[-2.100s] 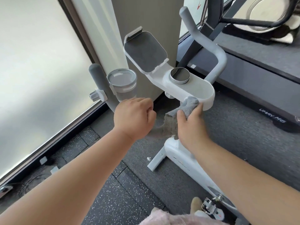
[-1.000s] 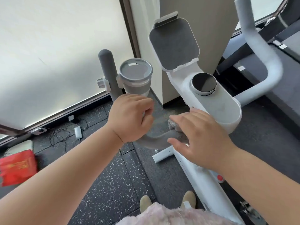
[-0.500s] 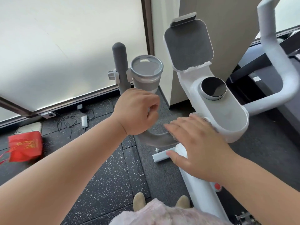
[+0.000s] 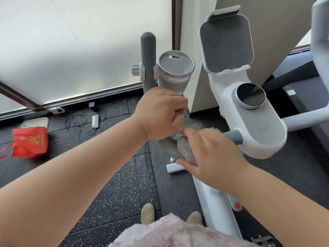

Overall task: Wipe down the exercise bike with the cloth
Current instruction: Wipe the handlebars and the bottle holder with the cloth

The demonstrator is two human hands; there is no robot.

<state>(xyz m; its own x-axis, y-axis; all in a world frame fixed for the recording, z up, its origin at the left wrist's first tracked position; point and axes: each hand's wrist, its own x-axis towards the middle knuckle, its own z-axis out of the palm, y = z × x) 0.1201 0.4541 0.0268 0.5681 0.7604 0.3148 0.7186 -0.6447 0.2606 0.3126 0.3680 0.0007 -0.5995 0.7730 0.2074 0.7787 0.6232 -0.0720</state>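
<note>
Seen from my remote station: the wearer's left arm [image 4: 80, 175] and right arm [image 4: 276, 198] are bare from the frame's edge down to the left hand [image 4: 160, 113] and right hand [image 4: 211, 154]. A fluffy pale-pink garment [image 4: 178, 232] with long, shaggy pile fills the bottom edge. The rounded toes of two beige shoes [image 4: 147, 213] show just above it.

Left grip [image 4: 160, 113] is closed round the grey handlebar [image 4: 148, 56], just below the cup holder [image 4: 175, 72]. Grey cloth [image 4: 185, 148] is pressed onto the handlebar bend by the right grip [image 4: 210, 154], thumb under it. White console tray [image 4: 263, 136] is seen just beside. Red bag [image 4: 30, 141] is seen on the floor [image 4: 115, 175].
</note>
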